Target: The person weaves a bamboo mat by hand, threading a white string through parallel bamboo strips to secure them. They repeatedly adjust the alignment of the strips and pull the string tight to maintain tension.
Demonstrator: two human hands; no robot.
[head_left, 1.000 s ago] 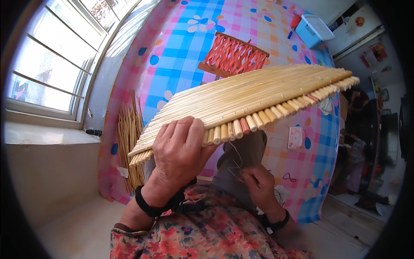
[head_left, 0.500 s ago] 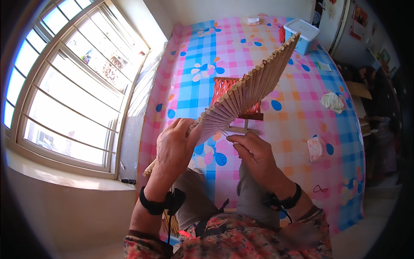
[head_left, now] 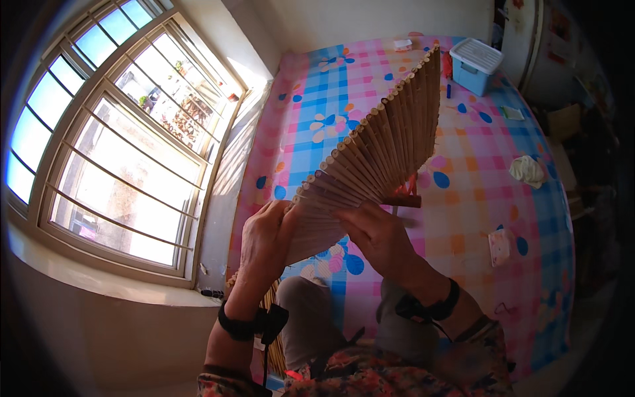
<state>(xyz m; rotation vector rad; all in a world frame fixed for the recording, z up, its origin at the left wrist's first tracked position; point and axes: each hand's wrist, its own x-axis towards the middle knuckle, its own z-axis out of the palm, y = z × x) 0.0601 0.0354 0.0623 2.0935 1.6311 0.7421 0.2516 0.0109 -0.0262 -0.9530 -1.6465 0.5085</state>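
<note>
A mat of round wooden sticks (head_left: 380, 149), joined side by side, is held up at a slant and spreads like a fan, with pale cut ends along its upper edge. Its lower left part is gripped by my left hand (head_left: 260, 241), thumb on the near face. My right hand (head_left: 376, 231) is closed at the lower edge, fingertips pressed on the sticks; whether a thread is also between them is hidden. Behind the mat, the dark wooden bar (head_left: 403, 200) of a small stand shows, mostly covered by the sticks.
A checked, flowered plastic sheet (head_left: 456, 231) covers the broad surface ahead. On it are a blue lidded box (head_left: 473, 73), a white cloth (head_left: 527, 171) and a pink packet (head_left: 501, 247). More thin sticks (head_left: 272, 331) lie by my left knee. A barred window (head_left: 126, 178) is at left.
My right hand has moved from pinching a thin thread loop below the mat up onto its lower edge. The mat has turned, showing more of its face and covering the red-corded stand.
</note>
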